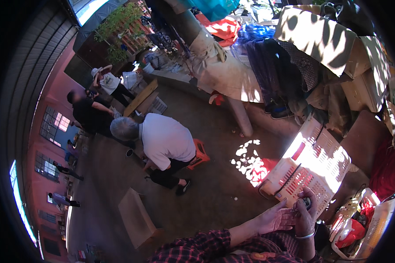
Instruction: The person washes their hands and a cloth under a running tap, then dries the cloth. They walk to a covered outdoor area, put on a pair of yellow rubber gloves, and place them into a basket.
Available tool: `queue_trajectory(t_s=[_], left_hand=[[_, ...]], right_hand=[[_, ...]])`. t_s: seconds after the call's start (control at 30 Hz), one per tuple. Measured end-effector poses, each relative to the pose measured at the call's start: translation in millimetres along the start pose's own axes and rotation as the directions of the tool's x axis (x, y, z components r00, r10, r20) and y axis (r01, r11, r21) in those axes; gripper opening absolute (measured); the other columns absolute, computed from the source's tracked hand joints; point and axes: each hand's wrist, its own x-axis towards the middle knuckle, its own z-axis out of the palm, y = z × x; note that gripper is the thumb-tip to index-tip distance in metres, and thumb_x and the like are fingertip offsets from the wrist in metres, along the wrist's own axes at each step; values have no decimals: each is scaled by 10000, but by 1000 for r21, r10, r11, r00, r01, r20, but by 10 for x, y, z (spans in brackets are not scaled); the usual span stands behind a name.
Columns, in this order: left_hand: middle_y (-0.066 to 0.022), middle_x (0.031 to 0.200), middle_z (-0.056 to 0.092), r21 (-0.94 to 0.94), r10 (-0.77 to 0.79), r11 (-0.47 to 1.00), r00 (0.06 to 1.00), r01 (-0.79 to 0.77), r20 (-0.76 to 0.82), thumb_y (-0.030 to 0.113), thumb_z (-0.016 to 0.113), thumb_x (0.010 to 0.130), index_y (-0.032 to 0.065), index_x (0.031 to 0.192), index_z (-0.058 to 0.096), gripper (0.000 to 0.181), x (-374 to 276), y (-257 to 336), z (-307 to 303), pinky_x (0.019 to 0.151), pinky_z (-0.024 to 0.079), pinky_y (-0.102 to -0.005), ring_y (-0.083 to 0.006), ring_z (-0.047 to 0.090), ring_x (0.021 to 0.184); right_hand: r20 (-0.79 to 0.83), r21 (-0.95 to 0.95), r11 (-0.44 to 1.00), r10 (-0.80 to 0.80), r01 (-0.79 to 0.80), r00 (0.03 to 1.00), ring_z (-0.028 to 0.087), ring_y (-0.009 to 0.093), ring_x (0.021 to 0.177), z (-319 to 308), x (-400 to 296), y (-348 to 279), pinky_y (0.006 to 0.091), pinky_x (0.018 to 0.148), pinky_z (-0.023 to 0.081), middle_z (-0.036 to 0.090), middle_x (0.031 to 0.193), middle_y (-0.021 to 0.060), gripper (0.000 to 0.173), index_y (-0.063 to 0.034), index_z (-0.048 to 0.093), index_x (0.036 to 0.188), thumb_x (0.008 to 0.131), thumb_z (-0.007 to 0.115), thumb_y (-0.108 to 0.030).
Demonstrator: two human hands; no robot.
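Observation:
My left hand (279,219), coming out of a plaid sleeve (197,245), is held with its thumb up and fingers stretched toward my right hand. Nothing shows in its grasp. My right hand (305,213) has a light-coloured bangle (304,236) at the wrist and curls around a small dark, roundish object (306,203); what it is cannot be made out. The fingertips of both hands meet or nearly meet in front of a pale slotted plastic basket (311,164), which is partly in bright sun.
A second basket (375,227) with red and yellow things stands at lower right. An open cardboard box (136,218) lies on the floor. A person in a light shirt (168,141) bends forward near an orange stool (200,154). Cloth-covered boxes (316,39) are piled at upper right.

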Motion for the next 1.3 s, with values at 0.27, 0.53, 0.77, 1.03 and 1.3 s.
queue_trajectory(t_s=[0.27,0.53,0.77,1.03,1.3], left_hand=[[-46,1025,620,-154,525,777,763,-611,-378,191,575,897,80,1115,585,244,-1035,371,-798,861,475,-345,-165,590,939],[3,874,561,-142,579,789,801,-598,-154,181,651,855,90,981,582,170,-1207,463,-650,843,478,-307,-120,559,878],[-11,1059,552,-107,591,797,804,-594,-66,113,615,866,111,1212,473,374,-1160,185,-298,719,460,-257,-106,530,874],[-15,1128,524,265,611,786,767,-558,-196,51,526,907,131,1252,447,363,-1096,-131,-46,703,480,-261,-114,556,813],[-56,1235,472,748,753,580,562,-323,-342,147,680,825,89,1295,381,560,-831,-363,-358,820,462,-299,-179,516,1059]], right_hand=[[382,-644,648,-188,407,905,622,275,842,871,-316,193,329,723,485,619,925,152,180,-12,579,1035,861,559,-54],[394,-623,763,113,174,912,562,62,698,526,-467,95,212,617,478,606,810,11,323,11,593,1024,731,721,-34],[135,-280,959,4,35,991,510,53,655,364,-409,-69,186,586,424,562,747,-20,116,-20,588,933,823,621,-39],[195,-366,930,50,25,980,492,54,648,353,-188,-492,210,584,417,560,700,-21,112,-9,580,856,841,629,-110],[400,-746,614,103,259,911,466,49,550,294,25,-507,231,494,388,525,599,-17,206,-7,602,806,867,617,-204]])
